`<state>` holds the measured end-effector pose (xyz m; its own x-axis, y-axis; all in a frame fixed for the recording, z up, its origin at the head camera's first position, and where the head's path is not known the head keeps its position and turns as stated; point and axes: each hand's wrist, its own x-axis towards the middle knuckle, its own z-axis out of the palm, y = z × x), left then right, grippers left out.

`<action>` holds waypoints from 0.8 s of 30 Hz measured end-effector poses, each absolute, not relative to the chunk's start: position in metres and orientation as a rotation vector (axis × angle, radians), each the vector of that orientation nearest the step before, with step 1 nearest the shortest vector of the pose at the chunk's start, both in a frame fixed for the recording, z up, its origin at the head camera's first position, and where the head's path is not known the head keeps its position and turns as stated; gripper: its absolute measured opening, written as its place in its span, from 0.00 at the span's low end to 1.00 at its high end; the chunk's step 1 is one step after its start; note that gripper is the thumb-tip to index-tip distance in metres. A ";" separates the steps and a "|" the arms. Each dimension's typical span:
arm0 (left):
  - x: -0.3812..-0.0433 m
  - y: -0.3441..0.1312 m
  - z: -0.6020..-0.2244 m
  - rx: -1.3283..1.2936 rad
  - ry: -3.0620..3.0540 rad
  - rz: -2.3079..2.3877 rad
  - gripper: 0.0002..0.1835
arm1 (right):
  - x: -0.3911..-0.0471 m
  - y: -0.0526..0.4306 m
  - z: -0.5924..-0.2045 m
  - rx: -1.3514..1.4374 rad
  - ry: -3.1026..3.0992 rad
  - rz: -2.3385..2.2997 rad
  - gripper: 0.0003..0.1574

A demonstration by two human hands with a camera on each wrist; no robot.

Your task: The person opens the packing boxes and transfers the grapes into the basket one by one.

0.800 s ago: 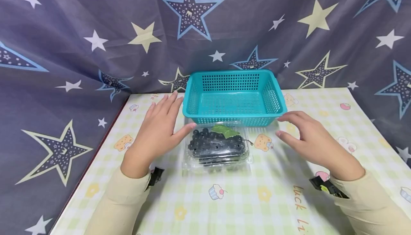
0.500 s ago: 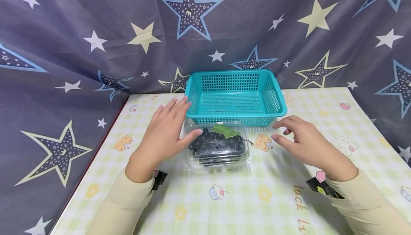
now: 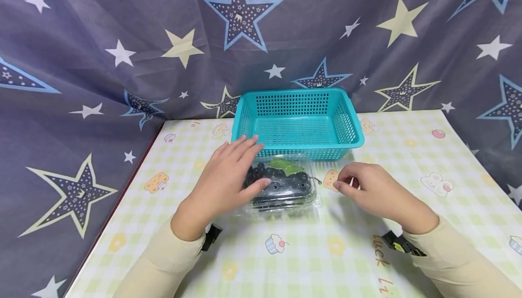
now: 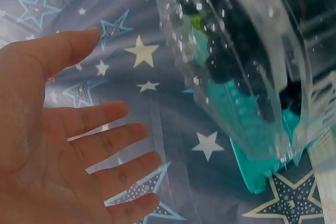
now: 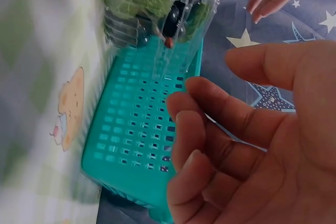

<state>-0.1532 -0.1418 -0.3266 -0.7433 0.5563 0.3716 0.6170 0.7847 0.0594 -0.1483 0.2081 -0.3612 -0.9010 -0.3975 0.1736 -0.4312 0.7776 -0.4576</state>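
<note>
A clear plastic clamshell box (image 3: 311,200) lies on the table, filled with black grapes (image 3: 285,188). A green leaf (image 3: 287,165) shows at its top, and a thin brown stem (image 3: 318,181) pokes out at the right. My left hand (image 3: 224,182) is over the box's left part, fingers straight and spread; in the left wrist view, its palm is bare and apart from the box (image 4: 257,51). To the right of the box is my right hand (image 3: 377,194), fingers loosely bent, thumb apart from the index finger, with nothing held.
Directly behind the box stands a teal perforated plastic basket (image 3: 302,146) with nothing in it. A checked tablecloth (image 3: 302,266) with printed pictures covers the table. A dark curtain (image 3: 142,8) with stars hangs behind.
My left hand has moved right and nearer, from beside the box to over its left part. The right hand has come left and nearer, its fingers more bent. Box and basket stay put.
</note>
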 end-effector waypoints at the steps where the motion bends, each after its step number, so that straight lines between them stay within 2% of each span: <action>1: -0.153 -0.140 -0.327 -0.908 -2.636 -0.251 0.41 | -0.148 0.207 -0.362 0.682 -2.900 0.773 0.06; 15: -0.146 -0.117 -0.345 -1.210 -2.512 -0.265 0.36 | -0.144 0.196 -0.375 0.735 -2.952 0.902 0.07; 24: -0.144 -0.108 -0.351 -1.303 -2.438 -0.248 0.34 | -0.143 0.189 -0.383 0.770 -2.966 0.952 0.07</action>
